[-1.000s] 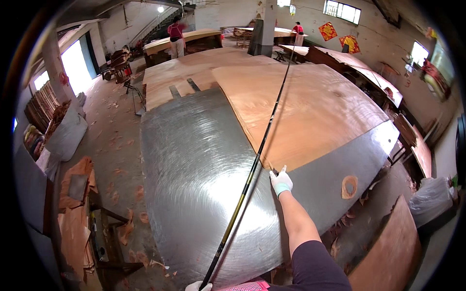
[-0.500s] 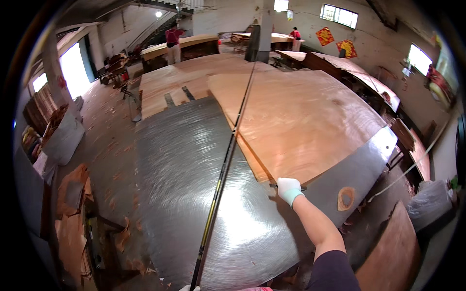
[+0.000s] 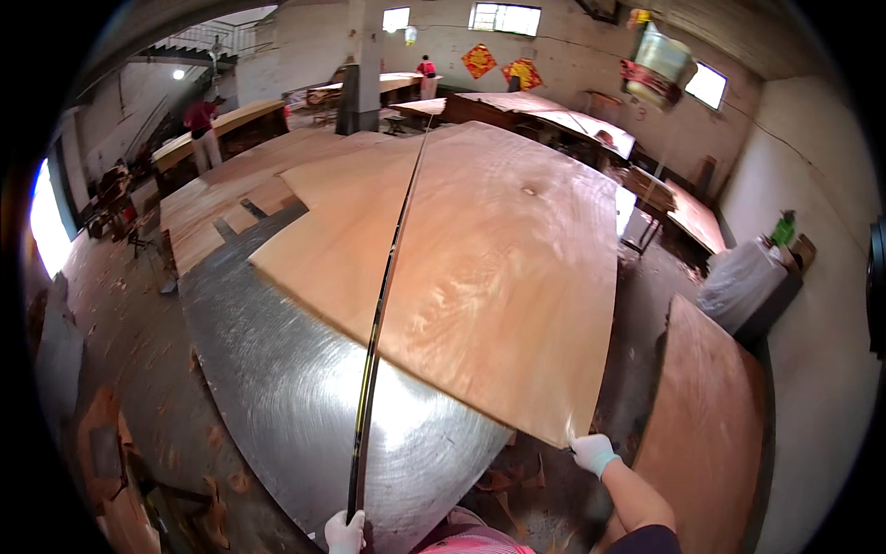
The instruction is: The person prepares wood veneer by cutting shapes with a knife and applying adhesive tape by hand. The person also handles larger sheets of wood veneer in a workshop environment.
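My left hand [image 3: 345, 533], in a white glove, is closed around the lower end of a long thin black pole [image 3: 377, 337] with yellow marks. The pole reaches away over the work surface. A large, thin, orange-brown wood veneer sheet [image 3: 480, 268] lies under it, partly covering a shiny scratched metal sheet [image 3: 268, 319]. At the near right corner of the veneer, my white-gloved right hand [image 3: 595, 454] is closed on its edge. Whether those fingers also hold a small tool cannot be made out.
More veneer [image 3: 221, 185] lies at the far left. A reddish wood sheet [image 3: 701, 415] stands at the right near a plastic-covered bundle [image 3: 743, 286]. Wood scraps [image 3: 120, 480] lie lower left. Two people [image 3: 200, 129] work at far benches. A pillar [image 3: 366, 83] rises behind.
The veneer has swung right and toward me, its near corner following my right hand. My view has turned right. My left hand has come further into view on the pole.
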Demonstrator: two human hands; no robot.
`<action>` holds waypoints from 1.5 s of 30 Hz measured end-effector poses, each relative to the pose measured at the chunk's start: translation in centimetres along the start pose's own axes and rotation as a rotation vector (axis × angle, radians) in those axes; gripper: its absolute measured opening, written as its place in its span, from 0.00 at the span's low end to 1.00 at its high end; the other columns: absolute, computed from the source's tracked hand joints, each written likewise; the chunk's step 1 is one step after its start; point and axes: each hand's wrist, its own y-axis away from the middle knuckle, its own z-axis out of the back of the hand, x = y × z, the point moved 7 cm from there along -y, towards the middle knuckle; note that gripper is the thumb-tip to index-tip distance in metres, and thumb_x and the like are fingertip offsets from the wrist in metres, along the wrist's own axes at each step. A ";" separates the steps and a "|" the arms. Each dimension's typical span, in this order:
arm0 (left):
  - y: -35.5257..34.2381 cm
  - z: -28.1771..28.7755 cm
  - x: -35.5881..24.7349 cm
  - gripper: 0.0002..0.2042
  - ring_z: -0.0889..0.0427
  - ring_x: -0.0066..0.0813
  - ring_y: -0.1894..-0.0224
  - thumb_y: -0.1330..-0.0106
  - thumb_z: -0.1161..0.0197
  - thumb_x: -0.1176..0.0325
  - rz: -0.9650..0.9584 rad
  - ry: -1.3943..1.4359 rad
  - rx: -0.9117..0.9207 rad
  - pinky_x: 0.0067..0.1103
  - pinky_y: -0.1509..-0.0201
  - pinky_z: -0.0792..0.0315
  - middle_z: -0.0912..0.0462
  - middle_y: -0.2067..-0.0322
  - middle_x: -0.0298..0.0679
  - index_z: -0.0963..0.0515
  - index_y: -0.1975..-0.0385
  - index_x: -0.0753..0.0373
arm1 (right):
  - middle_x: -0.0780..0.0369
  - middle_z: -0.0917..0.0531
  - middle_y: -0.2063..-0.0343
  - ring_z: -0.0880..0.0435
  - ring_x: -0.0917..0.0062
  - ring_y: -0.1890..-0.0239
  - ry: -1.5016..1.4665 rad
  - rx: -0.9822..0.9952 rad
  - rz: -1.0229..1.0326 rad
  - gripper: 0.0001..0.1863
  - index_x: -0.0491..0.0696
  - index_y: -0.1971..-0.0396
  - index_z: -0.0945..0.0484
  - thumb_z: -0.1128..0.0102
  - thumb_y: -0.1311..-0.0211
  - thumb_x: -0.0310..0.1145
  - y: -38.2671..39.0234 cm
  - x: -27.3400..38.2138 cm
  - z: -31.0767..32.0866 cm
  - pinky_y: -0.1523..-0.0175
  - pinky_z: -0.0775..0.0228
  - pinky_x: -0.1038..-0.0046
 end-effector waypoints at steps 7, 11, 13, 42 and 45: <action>1.1 1.8 7.5 0.19 0.37 0.20 0.92 0.30 0.43 0.54 0.091 0.129 0.199 0.22 0.89 0.39 0.35 0.89 0.30 0.29 0.81 0.60 | 0.55 0.15 0.70 0.14 0.59 0.65 -0.076 0.347 -0.126 0.12 0.52 0.67 0.17 0.47 0.43 0.40 19.5 3.8 -11.1 0.62 0.23 0.57; 4.9 5.8 12.0 0.22 0.35 0.23 0.92 0.29 0.46 0.51 0.154 -0.005 0.258 0.24 0.89 0.38 0.35 0.90 0.31 0.29 0.80 0.62 | 0.57 0.14 0.66 0.14 0.61 0.61 -0.170 0.477 -0.075 0.13 0.52 0.65 0.17 0.49 0.41 0.40 27.7 10.7 -15.6 0.58 0.23 0.59; 7.1 8.3 13.1 0.22 0.34 0.25 0.93 0.29 0.46 0.51 0.101 -0.163 0.186 0.25 0.87 0.36 0.34 0.91 0.34 0.27 0.79 0.63 | 0.56 0.14 0.64 0.15 0.61 0.59 -0.262 0.547 -0.053 0.15 0.51 0.63 0.17 0.49 0.40 0.43 30.7 14.0 -18.0 0.57 0.23 0.60; 21.2 47.5 27.8 0.20 0.28 0.50 0.42 0.41 0.38 0.61 -0.141 -0.516 -0.940 0.38 0.38 0.34 0.26 0.45 0.52 0.24 0.50 0.62 | 0.48 0.17 0.57 0.18 0.58 0.52 -0.482 0.486 0.439 0.22 0.45 0.50 0.20 0.44 0.39 0.44 38.5 43.5 -18.8 0.46 0.28 0.64; 22.2 58.6 33.1 0.22 0.31 0.51 0.40 0.40 0.39 0.60 0.114 -0.481 -1.140 0.41 0.35 0.39 0.30 0.43 0.55 0.27 0.46 0.62 | 0.49 0.16 0.60 0.16 0.59 0.55 -0.539 0.507 0.536 0.22 0.43 0.52 0.20 0.43 0.40 0.42 37.8 49.9 -17.0 0.48 0.27 0.65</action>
